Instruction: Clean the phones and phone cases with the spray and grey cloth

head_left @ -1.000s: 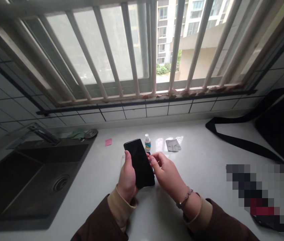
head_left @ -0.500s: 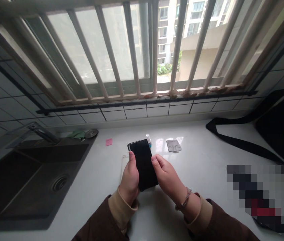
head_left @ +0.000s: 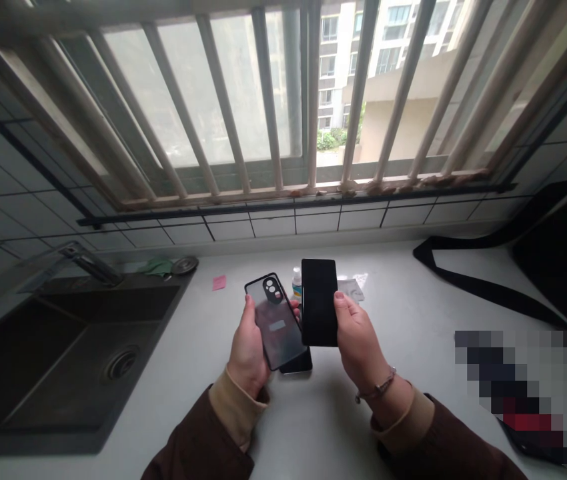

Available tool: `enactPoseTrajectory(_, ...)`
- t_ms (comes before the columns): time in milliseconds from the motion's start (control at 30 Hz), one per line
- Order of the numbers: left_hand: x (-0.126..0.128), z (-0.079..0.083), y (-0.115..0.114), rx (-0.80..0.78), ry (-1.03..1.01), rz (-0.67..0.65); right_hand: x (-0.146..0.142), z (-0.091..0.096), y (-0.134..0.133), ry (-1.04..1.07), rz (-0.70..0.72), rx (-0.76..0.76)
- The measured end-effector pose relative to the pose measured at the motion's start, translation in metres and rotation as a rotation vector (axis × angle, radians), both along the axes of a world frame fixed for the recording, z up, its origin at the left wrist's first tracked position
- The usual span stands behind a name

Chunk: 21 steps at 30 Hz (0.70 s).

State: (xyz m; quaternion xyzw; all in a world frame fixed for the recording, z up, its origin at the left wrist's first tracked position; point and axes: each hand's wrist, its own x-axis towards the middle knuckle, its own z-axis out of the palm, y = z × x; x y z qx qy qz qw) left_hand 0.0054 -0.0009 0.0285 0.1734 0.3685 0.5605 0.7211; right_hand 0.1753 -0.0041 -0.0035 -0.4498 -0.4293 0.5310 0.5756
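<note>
Right now, the left hand [head_left: 248, 353] has its fingers curled round the edges of a translucent, black-rimmed phone case [head_left: 278, 337], while the right hand [head_left: 361, 340] grips a black phone [head_left: 319, 300] by its right edge, thumb in front, fingers mostly hidden behind. Both things are held side by side over the white worktop [head_left: 343, 420]; another dark, flat device [head_left: 297, 364] shows partly below the case, near a small bottle [head_left: 297, 288].

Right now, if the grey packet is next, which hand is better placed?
Probably the right hand: it is nearer the grey packet, though it holds the black phone. The left hand is farther off, holding the phone case.
</note>
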Motion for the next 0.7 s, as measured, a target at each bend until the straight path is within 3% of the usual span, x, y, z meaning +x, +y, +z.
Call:
enactPoseTrajectory(167, -0.002, -0.002, 0.004, 0.006, -0.068, -0.024, 0.007, -0.003, 0.012, 0.061, -0.152, -0.07)
enactPoseTrajectory(300, 0.001, 0.002, 0.0, 0.003, -0.111, -0.126, 0.005, -0.005, 0.011, 0.078, -0.058, -0.089)
enactPoseTrajectory(433, 0.007, 0.001, -0.009, -0.03, -0.033, -0.229, -0.003, -0.009, 0.002, -0.101, 0.026, -0.01)
enactPoseTrajectory(600, 0.014, -0.009, -0.012, 0.07, 0.015, -0.158, -0.008, -0.011, -0.003, -0.218, 0.123, 0.032)
enactPoseTrajectory(700, 0.015, -0.014, -0.01, 0.083, -0.003, -0.102, -0.005, -0.007, -0.002, -0.339, 0.047, 0.051)
